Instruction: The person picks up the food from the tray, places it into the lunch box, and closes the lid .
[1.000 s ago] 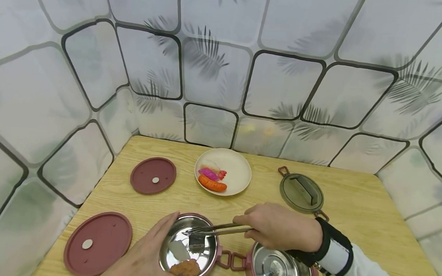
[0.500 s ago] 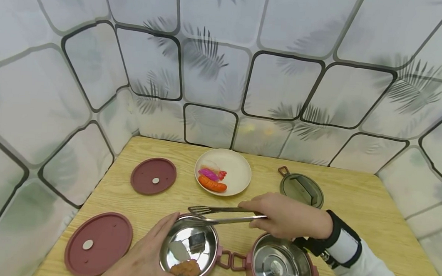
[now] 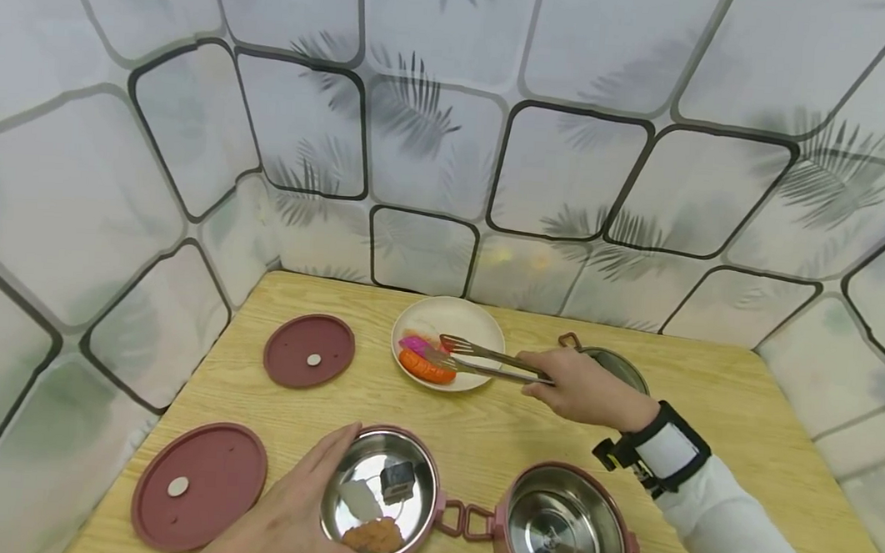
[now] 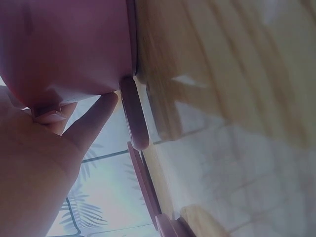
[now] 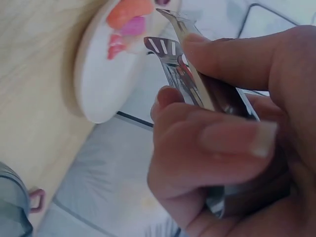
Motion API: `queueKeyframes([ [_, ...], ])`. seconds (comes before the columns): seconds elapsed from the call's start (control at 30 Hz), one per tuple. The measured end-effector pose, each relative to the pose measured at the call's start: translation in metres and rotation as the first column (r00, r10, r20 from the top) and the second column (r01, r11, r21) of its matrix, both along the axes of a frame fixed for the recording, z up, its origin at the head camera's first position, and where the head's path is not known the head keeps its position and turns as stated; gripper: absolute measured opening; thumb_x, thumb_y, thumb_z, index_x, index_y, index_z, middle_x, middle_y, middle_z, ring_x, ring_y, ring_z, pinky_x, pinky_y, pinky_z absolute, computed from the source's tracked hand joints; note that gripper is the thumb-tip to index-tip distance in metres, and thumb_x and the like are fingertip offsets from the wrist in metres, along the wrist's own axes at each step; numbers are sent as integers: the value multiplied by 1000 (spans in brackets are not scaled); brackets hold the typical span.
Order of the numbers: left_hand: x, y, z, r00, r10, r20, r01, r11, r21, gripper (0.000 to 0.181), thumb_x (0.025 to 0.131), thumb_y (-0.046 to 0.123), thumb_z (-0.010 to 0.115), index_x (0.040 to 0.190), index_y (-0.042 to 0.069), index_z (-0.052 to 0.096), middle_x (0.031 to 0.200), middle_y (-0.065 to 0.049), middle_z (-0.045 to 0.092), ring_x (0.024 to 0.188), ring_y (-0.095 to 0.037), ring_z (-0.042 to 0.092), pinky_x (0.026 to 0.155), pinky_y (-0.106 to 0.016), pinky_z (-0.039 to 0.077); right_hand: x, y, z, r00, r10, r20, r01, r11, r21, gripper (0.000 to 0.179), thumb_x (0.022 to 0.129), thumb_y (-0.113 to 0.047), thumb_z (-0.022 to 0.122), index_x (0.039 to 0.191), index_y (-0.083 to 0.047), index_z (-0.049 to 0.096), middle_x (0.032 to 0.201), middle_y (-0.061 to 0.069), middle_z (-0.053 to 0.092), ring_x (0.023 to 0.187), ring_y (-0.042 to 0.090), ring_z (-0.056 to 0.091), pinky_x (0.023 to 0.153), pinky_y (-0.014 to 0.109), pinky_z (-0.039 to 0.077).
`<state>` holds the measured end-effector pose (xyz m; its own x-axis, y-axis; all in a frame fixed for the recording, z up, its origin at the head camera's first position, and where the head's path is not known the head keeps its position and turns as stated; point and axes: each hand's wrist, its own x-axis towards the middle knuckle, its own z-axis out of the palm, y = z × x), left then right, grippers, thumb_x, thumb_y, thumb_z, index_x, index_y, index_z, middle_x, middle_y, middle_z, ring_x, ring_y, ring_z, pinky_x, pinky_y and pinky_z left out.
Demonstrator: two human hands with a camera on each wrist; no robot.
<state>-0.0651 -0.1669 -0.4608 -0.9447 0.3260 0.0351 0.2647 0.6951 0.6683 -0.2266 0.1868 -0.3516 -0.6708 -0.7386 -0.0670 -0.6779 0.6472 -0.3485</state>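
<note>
My right hand point(image 3: 587, 388) holds metal tongs point(image 3: 499, 367) whose slotted ends hover over a cream plate point(image 3: 477, 324). On that plate lie an orange sausage point(image 3: 427, 367), a bright purple piece point(image 3: 412, 344) and a pale piece with a red tail. In the right wrist view the tongs' ends point(image 5: 165, 47) stand apart with nothing between them. My left hand point(image 3: 291, 502) holds the left side of a small pink-red steel pot point(image 3: 427, 455), thumb and fingers around its wall. Inside it are a dark block point(image 3: 397, 481), a pale flat piece point(image 3: 360, 501) and a brown fried-looking piece point(image 3: 374, 537).
A second pot point(image 3: 557, 525) stands right of the first, their handles nearly touching. Two dark red lids lie at the left, a large one point(image 3: 202, 485) and a smaller one point(image 3: 307, 349). Behind my right hand is a partly hidden green lid point(image 3: 618, 367). Patterned fabric walls enclose the table.
My right hand has lifted the tongs out of the left pot and carried them up and away to the plate. The left hand keeps its place on the pot.
</note>
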Motion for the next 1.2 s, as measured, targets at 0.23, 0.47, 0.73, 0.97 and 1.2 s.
queueKeyframes([
  [0.23, 0, 2, 1, 1000, 6, -3, -6, 1000, 0, 131, 43, 73, 75, 145, 35, 3, 147, 7, 17, 124, -20, 31, 90, -49, 41, -7, -3, -19, 999, 15, 33, -16, 1000, 20, 41, 93, -26, 54, 128, -5, 48, 88, -2, 59, 60, 5, 47, 54, 26, 41],
  [0.47, -1, 3, 1, 999, -4, 36, 4, 1000, 5, 129, 45, 75, 74, 145, 36, 2, 148, 8, 15, 127, -20, 27, 93, -51, 38, -8, -9, -30, 999, 33, -1, -33, 999, 42, 37, 91, -23, 57, 124, -7, 51, 91, 1, 61, 65, 6, 49, 55, 27, 41],
  [0.73, 0, 4, 10, 1000, -26, 5, 26, 998, -59, 131, 45, 76, 72, 145, 33, -2, 150, 7, 7, 129, -19, 20, 92, -50, 40, -5, -12, -38, 998, 27, -61, -25, 999, 45, 38, 89, -21, 59, 125, -9, 52, 93, 3, 64, 69, 5, 51, 56, 27, 42],
  [0.97, 2, 15, 29, 986, -44, -164, 33, 997, -70, 131, 47, 78, 69, 147, 26, 2, 152, 5, 4, 135, -18, 8, 97, -54, 34, -3, -7, -47, 992, 37, -118, -37, 999, -1, 39, 89, -19, 59, 126, -10, 52, 95, 5, 65, 72, 6, 54, 57, 28, 43],
  [1.2, 15, 67, 47, 941, -130, -312, 157, 986, 62, 101, 75, 60, 64, 147, 15, 9, 151, -4, 15, 133, -25, 18, 89, -60, 39, -1, 0, -48, 993, 29, -113, -33, 999, -37, 36, 91, -20, 56, 126, -10, 52, 100, 7, 65, 80, 9, 57, 62, 32, 48],
])
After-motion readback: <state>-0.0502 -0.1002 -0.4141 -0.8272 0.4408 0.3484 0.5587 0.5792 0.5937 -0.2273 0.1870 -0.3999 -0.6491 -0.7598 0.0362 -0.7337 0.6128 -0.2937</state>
